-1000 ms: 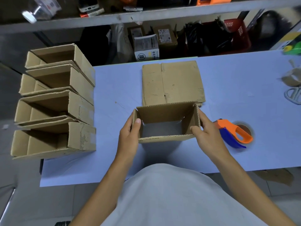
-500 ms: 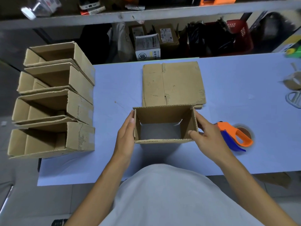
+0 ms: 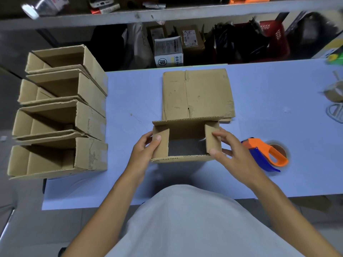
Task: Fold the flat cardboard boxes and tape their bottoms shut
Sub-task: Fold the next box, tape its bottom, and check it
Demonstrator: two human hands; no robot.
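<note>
My left hand and right hand each pinch a flap of one open box | folded boxes: four | flat stack: one | tape dispenser: one | writing: unreadable

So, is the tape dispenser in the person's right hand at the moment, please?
No, the tape dispenser lies on the table while the right hand holds the box flap.

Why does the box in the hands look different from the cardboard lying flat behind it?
The box is opened up into a hollow shape; the flat cardboard is still pressed flat on the table. The left hand and right hand fold the box's side flaps inward; nobody touches the flat cardboard. Both are the same brown cardboard.
</note>
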